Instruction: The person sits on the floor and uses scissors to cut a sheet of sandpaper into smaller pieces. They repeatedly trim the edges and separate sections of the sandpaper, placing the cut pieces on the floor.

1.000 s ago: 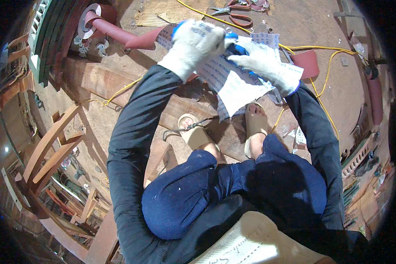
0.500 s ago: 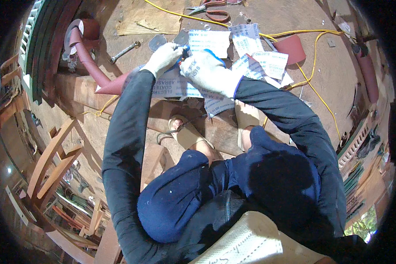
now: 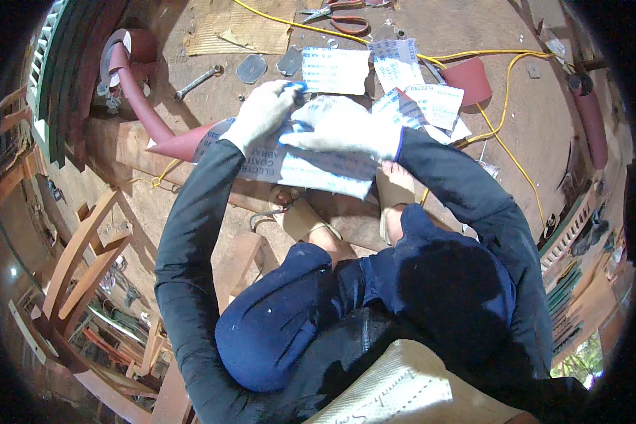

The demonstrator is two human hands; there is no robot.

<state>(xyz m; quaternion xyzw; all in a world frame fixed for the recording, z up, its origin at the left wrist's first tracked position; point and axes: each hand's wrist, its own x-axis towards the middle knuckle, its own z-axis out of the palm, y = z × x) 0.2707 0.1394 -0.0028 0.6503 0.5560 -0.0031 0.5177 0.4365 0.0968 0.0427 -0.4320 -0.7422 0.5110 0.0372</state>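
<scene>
A maroon sandpaper strip spans the space in front of my feet, its printed white backing turned up. My left hand, in a white glove with blue fingertips, is closed at the strip's upper edge. Close beside it, my right hand wears a matching glove and grips the strip, fingers pointing left; part of its hold is hidden. Leftward the strip curls over and runs back to a sandpaper roll. Beyond my hands lie cut sandpaper pieces with printed backing.
A wrench, two dark flat pieces and red-handled scissors lie on the floor. A yellow cord winds along the right. Another maroon roll stands far right. Curved wooden parts are stacked at left.
Both gloved hands have shifted slightly nearer to me, the left one down and the right one changing its hold. The strip's free end has swung down and lies flatter toward my feet.
</scene>
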